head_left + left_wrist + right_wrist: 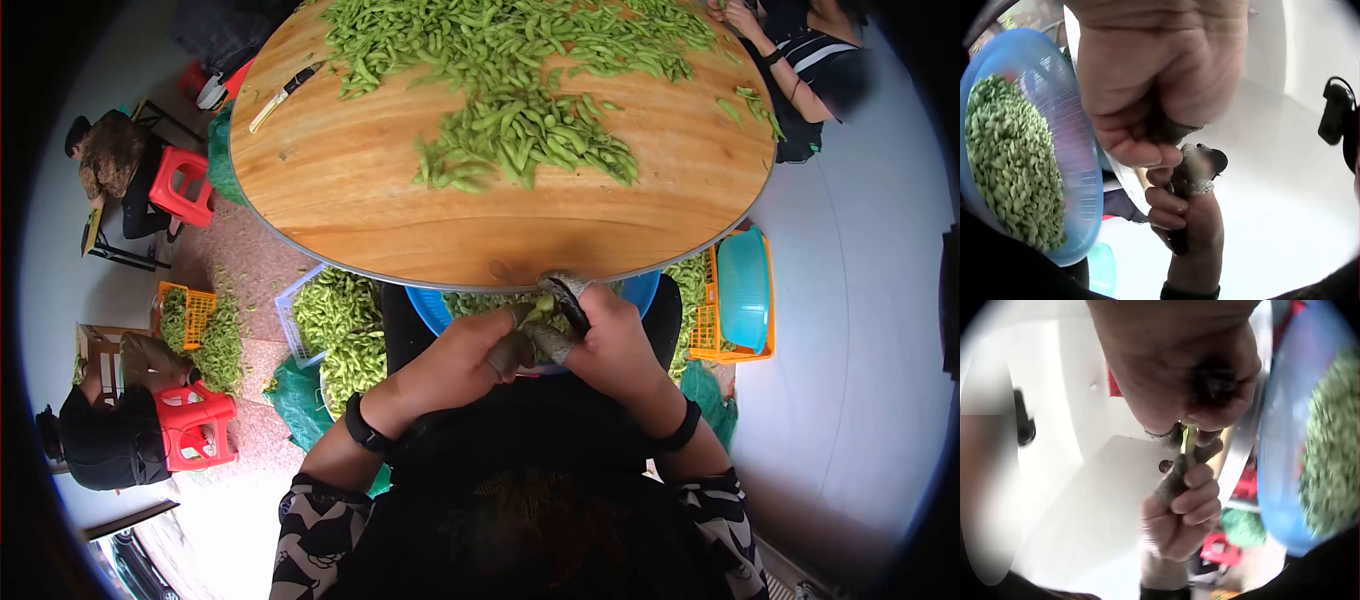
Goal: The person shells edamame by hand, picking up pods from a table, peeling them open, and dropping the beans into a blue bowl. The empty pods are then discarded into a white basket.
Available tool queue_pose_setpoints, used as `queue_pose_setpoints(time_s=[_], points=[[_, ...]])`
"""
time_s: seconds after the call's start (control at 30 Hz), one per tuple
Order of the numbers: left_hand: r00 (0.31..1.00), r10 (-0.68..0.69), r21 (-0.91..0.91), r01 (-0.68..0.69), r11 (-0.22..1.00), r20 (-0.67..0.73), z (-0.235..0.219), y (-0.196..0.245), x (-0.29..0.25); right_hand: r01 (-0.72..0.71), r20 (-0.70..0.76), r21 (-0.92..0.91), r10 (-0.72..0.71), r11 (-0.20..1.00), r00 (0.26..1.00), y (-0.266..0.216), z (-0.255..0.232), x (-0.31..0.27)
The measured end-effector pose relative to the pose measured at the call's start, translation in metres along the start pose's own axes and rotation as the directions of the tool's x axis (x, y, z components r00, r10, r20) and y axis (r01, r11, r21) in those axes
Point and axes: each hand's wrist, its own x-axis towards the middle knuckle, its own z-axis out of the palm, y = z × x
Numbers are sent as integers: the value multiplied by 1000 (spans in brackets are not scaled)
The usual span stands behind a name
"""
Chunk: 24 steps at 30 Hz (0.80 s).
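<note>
Over the lap, my left hand pinches a green bean pod between thumb and fingers. My right hand meets it at the pod and grips a dark handle, which looks like a knife's; its blade is hidden. Worn grey covers wrap the thumb and a finger of both hands. Below them a blue basket holds many shelled green beans. Just ahead, the round wooden table carries a heap of green pods.
Another knife lies at the table's left. A white crate of pods stands left of my legs; an orange crate with a teal basket is at right. People sit at the left and far right, near red stools.
</note>
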Motion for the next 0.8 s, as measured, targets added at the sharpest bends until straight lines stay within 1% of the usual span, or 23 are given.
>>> queue_pose_setpoints(time_s=[0.03, 0.07, 0.1, 0.13, 0.2, 0.23, 0.27, 0.3, 0.33, 0.37, 0.4, 0.43, 0.5, 0.53, 0.6, 0.63, 0.67, 0.7, 0.73, 0.77, 0.8], points=[[1000, -2, -4, 2, 1000, 3, 0, 0, -1, 95, -15, -150, -98, 984, 995, 1, 1, 0], [999, 11, 97, -14, 995, 35, 0, 0, -1, 56, 49, -239, -45, 969, 998, -2, 1, -3], [998, 20, 197, -33, 980, 66, 0, 1, -2, 54, 53, -239, -43, 969, 998, -3, 2, -5], [998, 18, 195, -30, 980, 65, 1, 1, -3, 35, 33, -274, -27, 961, 999, -5, 5, -6], [994, -105, 102, 102, 990, 29, 3, 2, -4, 17, 17, -308, -13, 951, 1000, -4, 8, -9], [994, -108, 100, 105, 989, 26, 2, 0, -7, 20, -1, -352, -22, 936, 1000, 1, 11, -11], [990, -138, 96, 140, 985, -24, 1, -4, -10, 22, -20, -395, -33, 918, 999, 5, 11, -13], [983, -168, 90, 174, 981, -73, -1, -5, -13, 23, -18, -394, -32, 919, 999, 5, 9, -12], [983, -169, 89, 175, 980, -74, -2, -5, -14, 18, -22, -406, -30, 914, 999, 6, 4, -11], [960, -257, 55, 264, 963, -110, -4, -2, -15, 13, -25, -419, -26, 908, 999, 5, -1, -11], [928, -344, 17, 350, 937, -141, -5, -1, -17, -12, 33, -466, 31, 885, 999, 4, -6, -13], [927, -348, 12, 353, 936, -138, -6, -5, -20, -15, 37, -466, 36, 884, 999, 3, -5, -15], [938, -278, 218, 322, 921, -208, -7, -14, -22, -17, -97, -498, -36, 867, 995, 2, -5, -18], [937, -281, 214, 323, 922, -207, -5, -13, -22, -17, -93, -499, -34, 867, 995, 0, -7, -18], [957, -50, 324, 146, 935, -286, -2, -7, -18, -33, -152, -530, -57, 847, 987, -7, -12, -18], [957, -50, 323, 145, 935, -285, 0, -4, -15, -34, -152, -531, -56, 847, 987, -10, -9, -16], [969, 108, 395, -11, 919, -224, 1, -1, -11, -2, -66, -273, -16, 962, 998, -15, -2, -13], [953, 263, 456, -169, 874, -151, 1, 1, -8, 4, 27, 7, -4, 1000, 1000, -18, 1, -10], [951, 268, 457, -173, 872, -152, 1, 2, -7, 8, 25, 4, -8, 1000, 1000, -18, 0, -10], [950, 297, 333, -249, 909, -100, 1, 2, -7, -169, 144, 209, 140, 963, 980, -19, -1, -11], [942, 332, 202, -315, 927, -56, 0, 3, -7, -351, 292, 378, 250, 857, 923, -18, -2, -12]])
